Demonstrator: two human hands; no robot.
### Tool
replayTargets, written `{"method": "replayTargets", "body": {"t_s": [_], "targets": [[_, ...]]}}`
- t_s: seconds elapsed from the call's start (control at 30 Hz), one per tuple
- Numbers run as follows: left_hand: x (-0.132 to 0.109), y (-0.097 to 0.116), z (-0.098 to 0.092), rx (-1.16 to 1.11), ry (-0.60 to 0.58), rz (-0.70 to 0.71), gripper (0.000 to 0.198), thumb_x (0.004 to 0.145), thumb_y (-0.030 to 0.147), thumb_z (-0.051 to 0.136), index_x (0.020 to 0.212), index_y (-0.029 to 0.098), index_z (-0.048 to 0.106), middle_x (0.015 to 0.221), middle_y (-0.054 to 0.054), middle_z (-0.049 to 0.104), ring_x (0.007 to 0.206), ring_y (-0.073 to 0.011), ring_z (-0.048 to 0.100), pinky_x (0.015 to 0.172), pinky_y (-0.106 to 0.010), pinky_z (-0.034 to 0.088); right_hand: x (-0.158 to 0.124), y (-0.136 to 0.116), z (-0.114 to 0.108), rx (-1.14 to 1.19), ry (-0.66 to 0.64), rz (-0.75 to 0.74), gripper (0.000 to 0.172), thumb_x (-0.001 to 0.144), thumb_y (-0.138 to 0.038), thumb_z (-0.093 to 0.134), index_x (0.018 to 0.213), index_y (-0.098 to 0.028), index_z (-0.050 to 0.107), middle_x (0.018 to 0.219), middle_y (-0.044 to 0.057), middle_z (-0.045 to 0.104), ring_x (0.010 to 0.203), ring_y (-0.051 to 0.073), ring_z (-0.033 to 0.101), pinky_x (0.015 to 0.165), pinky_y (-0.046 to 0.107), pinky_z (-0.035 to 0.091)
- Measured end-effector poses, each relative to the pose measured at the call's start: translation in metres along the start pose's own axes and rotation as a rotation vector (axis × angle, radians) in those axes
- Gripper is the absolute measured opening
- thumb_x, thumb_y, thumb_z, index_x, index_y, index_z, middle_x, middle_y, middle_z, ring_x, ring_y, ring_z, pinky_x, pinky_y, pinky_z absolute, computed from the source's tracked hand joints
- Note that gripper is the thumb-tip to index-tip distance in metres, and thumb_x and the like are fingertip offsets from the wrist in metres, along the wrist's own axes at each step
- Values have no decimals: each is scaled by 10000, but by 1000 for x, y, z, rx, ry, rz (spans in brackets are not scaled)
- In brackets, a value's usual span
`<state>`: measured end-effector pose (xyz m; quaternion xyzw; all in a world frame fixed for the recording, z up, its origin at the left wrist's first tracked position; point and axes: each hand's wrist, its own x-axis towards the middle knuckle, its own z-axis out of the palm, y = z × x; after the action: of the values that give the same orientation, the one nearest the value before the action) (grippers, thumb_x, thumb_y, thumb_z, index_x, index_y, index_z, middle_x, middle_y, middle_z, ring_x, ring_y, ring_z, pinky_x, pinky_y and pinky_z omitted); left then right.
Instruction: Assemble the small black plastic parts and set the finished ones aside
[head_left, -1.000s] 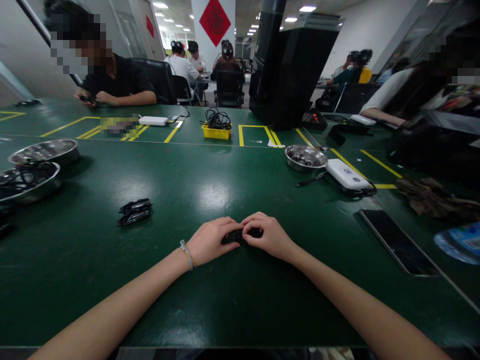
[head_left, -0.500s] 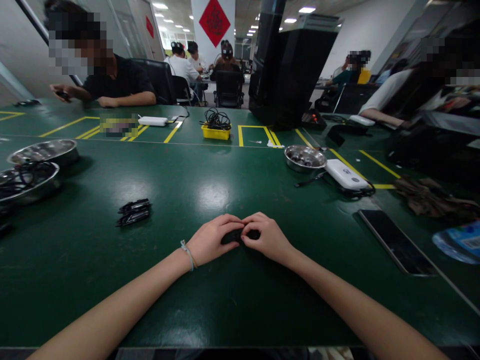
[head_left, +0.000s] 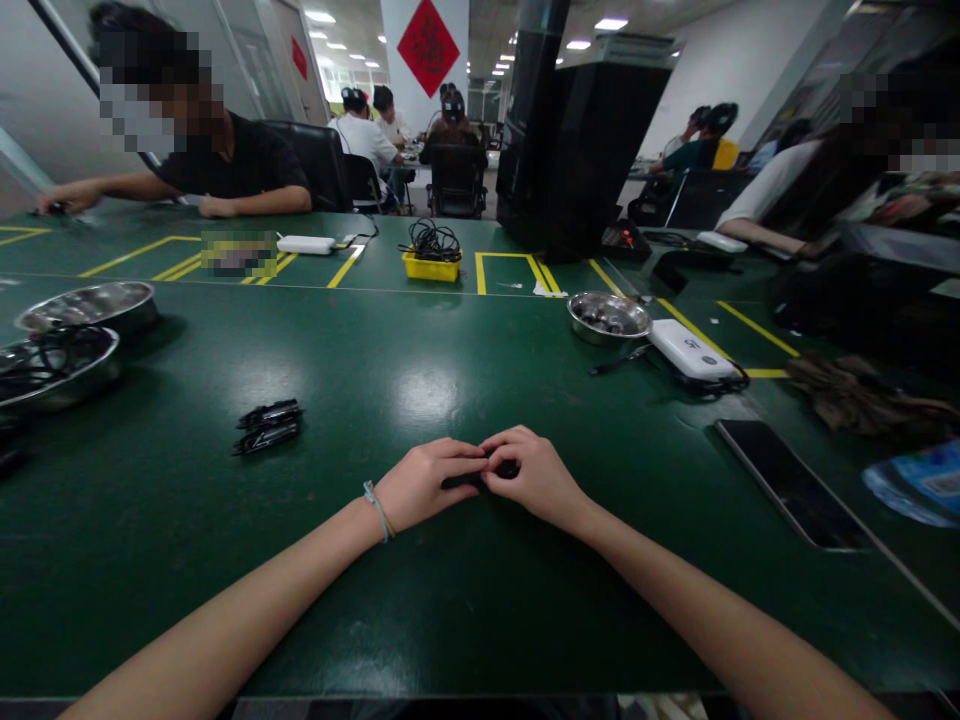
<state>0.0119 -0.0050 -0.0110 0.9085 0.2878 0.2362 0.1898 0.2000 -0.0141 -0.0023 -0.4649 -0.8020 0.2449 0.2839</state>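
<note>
My left hand [head_left: 424, 485] and my right hand [head_left: 529, 475] meet on the green table [head_left: 465, 600], fingertips together. Both are closed around a small black part [head_left: 495, 470], which is mostly hidden under the fingers. A thin bracelet circles my left wrist. A small pile of similar black parts [head_left: 268, 425] lies on the table to the left of my hands, well apart from them.
Two steel bowls [head_left: 75, 320] stand at the far left, one holding black cables. Another steel bowl [head_left: 609, 316], a white power bank [head_left: 690, 350] and a dark phone [head_left: 791, 482] lie to the right. A yellow tray [head_left: 432, 262] sits behind. People sit across and at right.
My hands stay together on the black part, fingers shifting slightly. The person across on the left has stretched an arm out further to the left.
</note>
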Motion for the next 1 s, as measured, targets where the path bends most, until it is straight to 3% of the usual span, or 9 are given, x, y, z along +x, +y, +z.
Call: {"method": "replayTargets", "body": {"t_s": [0.1,0.2,0.33,0.43,0.53,0.6,0.8,1.0], "targets": [[-1,-2,1,42,-3,24,313,785,196,569,1097,184,562,1078,-69,584,934,-164,561,811,-295,476,2,1,-7,7,-39,-26,74,678,-175,611,624,-197,656,874,23,660,848,161,552,773,312,427],[-1,-2,1,83,-3,47,281,802,210,545,1077,158,568,1078,-86,584,927,-172,564,803,-307,482,7,5,-32,34,-90,-63,83,715,-213,588,686,-196,664,888,20,660,823,146,570,687,266,435],[-1,-1,0,95,-4,54,277,811,220,529,1077,149,560,1087,-98,580,933,-178,566,802,-322,487,11,19,-78,-93,48,42,163,762,-287,540,759,-190,670,813,28,655,655,124,551,533,240,382],[0,-1,0,94,-8,47,283,813,224,526,1086,157,554,1094,-94,576,942,-175,563,809,-322,486,8,33,-98,-176,-145,39,137,725,-273,581,796,-216,683,748,8,641,584,104,513,536,236,378],[-1,-1,0,90,-10,40,282,813,223,526,1087,159,556,1098,-92,574,946,-172,560,817,-314,482,3,44,-99,-163,-413,-21,151,706,-256,600,826,-237,689,720,-6,624,582,97,516,541,223,391],[-1,-1,0,88,-8,39,283,814,225,525,1088,163,557,1096,-90,575,944,-171,561,817,-315,483,2,48,-95,-126,-502,-49,152,701,-269,607,822,-237,693,717,-7,613,583,95,521,535,215,400],[0,0,0,67,3,28,280,802,221,543,1075,164,569,1082,-87,585,941,-169,563,806,-312,487,3,49,-88,-137,-542,-52,98,698,-265,609,713,-229,699,681,-13,608,582,95,543,546,215,417],[0,0,0,71,7,38,273,802,215,540,1067,156,569,1081,-89,587,943,-169,562,812,-315,485,-3,43,-84,-193,-544,99,88,621,-125,599,609,-202,641,569,-30,600,486,90,528,448,200,380]]}}
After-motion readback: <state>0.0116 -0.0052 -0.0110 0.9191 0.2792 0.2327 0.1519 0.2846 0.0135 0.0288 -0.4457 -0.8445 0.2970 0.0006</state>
